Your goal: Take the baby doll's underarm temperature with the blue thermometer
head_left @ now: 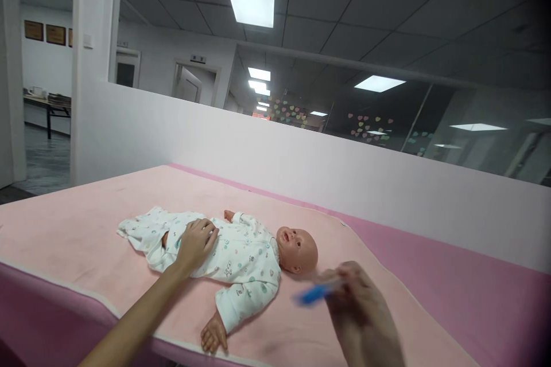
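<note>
A baby doll [241, 255] in a white patterned sleepsuit lies on its back on a light pink blanket [77, 229], head towards the right. My left hand [196, 243] rests flat on the doll's belly, fingers spread. My right hand [359, 309] is blurred by motion, just right of the doll's head, and grips a small blue and clear stick-like object [316, 292] that points left towards the doll.
The blanket covers a darker pink padded table [451, 275] whose front edge runs along the bottom left. A white partition wall [301, 160] stands right behind it, with glass above. An office floor and a desk [47, 104] lie far left.
</note>
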Action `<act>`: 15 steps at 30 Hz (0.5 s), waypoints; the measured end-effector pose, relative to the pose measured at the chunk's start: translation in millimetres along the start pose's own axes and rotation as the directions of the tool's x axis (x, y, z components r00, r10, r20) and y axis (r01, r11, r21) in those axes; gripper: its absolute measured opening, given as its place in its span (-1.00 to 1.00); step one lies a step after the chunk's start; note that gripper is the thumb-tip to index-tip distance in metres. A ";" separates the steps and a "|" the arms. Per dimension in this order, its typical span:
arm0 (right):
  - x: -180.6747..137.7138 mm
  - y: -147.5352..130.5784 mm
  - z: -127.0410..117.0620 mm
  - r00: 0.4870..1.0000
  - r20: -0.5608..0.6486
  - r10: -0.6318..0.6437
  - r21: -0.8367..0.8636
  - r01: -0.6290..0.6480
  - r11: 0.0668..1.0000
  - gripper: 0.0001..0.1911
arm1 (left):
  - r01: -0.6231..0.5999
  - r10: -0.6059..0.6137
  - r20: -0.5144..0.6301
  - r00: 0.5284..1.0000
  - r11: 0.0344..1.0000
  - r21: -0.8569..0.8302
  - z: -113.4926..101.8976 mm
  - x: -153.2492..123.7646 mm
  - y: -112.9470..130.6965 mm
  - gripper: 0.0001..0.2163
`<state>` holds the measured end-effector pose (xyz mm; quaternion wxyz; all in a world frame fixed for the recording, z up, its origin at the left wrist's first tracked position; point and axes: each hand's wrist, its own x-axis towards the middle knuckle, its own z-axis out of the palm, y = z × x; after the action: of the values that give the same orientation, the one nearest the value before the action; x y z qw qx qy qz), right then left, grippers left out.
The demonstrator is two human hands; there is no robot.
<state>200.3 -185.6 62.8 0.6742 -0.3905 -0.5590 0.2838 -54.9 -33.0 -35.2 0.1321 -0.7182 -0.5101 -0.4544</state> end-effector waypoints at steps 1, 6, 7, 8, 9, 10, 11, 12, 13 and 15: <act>-1.3 -2.1 -0.2 0.999 0.036 0.011 0.063 -0.013 0.998 -0.72 | -0.003 0.003 0.004 1.000 1.000 0.000 0.1 -0.2 -0.1 -0.79; -9.0 9.6 -7.7 0.995 0.098 0.011 -0.126 0.001 0.992 -0.76 | -0.034 0.034 0.015 0.999 0.999 0.001 0.7 -0.1 -2.0 -0.79; -12.8 14.4 -11.5 0.997 0.082 -0.010 -0.167 0.024 0.986 -0.77 | -0.038 0.038 0.013 0.999 0.999 0.001 0.9 -0.1 -2.9 -0.79; -17.7 19.6 -16.1 0.997 0.061 -0.040 -0.195 0.051 0.979 -0.77 | -0.041 0.041 0.009 0.999 0.999 0.001 1.2 -0.1 -3.8 -0.79; -23.3 25.4 -21.5 0.996 0.029 -0.079 -0.216 0.084 0.973 -0.75 | -0.044 0.044 0.007 0.999 0.999 0.001 1.4 -0.1 -4.8 -0.79; -29.3 31.9 -27.1 0.992 -0.009 -0.124 -0.243 0.118 0.963 -0.74 | -0.047 0.047 0.005 0.999 0.999 0.002 1.4 -0.4 -5.6 -0.79; -35.3 39.4 -32.7 0.981 -0.044 -0.187 -0.302 0.166 0.939 -0.74 | -0.053 0.053 0.002 0.999 0.999 0.003 1.3 -0.7 -5.9 -0.79; -40.9 47.8 -38.1 0.959 -0.063 -0.277 -0.395 0.231 0.889 -0.77 | -0.059 0.059 -0.002 0.998 0.998 0.003 0.9 -1.0 -5.4 -0.79; -45.6 56.9 -43.1 0.926 -0.057 -0.373 -0.508 0.295 0.809 -0.81 | -0.066 0.066 -0.012 0.998 0.998 0.001 0.4 -1.3 -3.7 -0.79; -51.3 76.3 -51.3 0.835 0.015 -0.550 -0.691 0.406 0.598 -0.85 | -0.085 0.085 -0.044 0.995 0.996 -0.012 -0.7 -0.7 4.8 -0.79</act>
<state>243.5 -197.6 -32.5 0.5913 -0.4667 -0.6357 -0.1687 -51.2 -36.0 -34.1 0.1572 -0.7302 -0.4729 -0.4674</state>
